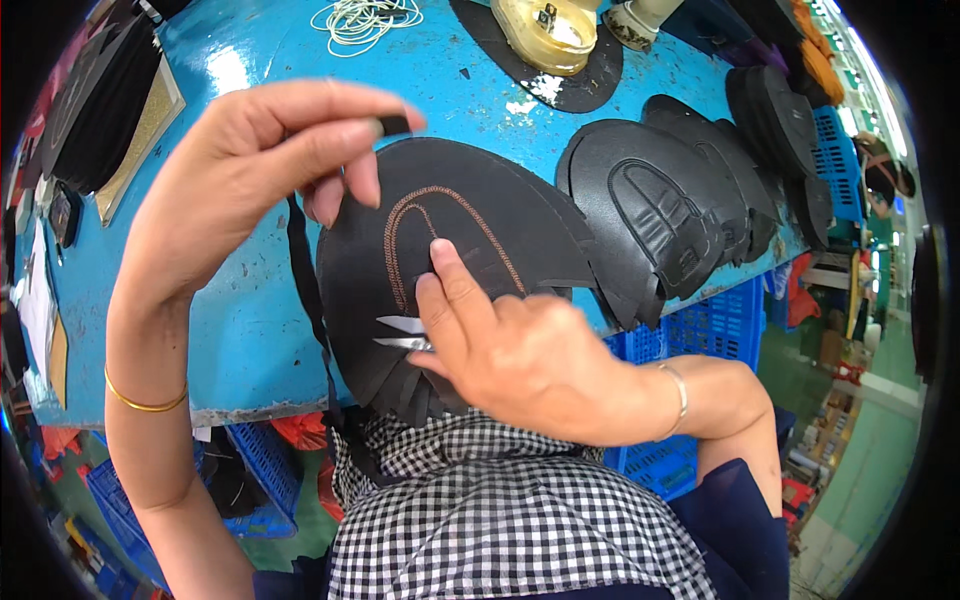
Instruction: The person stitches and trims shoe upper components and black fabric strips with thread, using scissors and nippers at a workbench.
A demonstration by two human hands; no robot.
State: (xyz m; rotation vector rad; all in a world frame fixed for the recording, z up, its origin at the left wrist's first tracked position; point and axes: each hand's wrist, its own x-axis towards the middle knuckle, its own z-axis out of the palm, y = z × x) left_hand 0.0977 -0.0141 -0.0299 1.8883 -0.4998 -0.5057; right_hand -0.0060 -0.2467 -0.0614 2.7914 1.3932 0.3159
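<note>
A rounded black leather-like piece (350, 260) lies at the front edge of the table, with brown zigzag stitching in an arch and cut tabs fanning along its lower edge. My right hand (530, 365) rests on it, two fingers pressed near the stitching. Tucked in that hand is a small pair of metal scissors (400, 325), blades apart and pointing left; their handles are hidden. Raised above the piece's upper left edge, my left hand (270, 150) pinches the end of a black strip (395, 125). A dark strip also runs down the piece's left side.
Similar black pieces (640, 190) lie overlapped to the right, with a stack (775, 120) beyond. A cream-coloured pot (550, 40) and a coil of white cord (365, 22) sit at the back. Blue crates (715, 325) stand below the blue table (250, 340).
</note>
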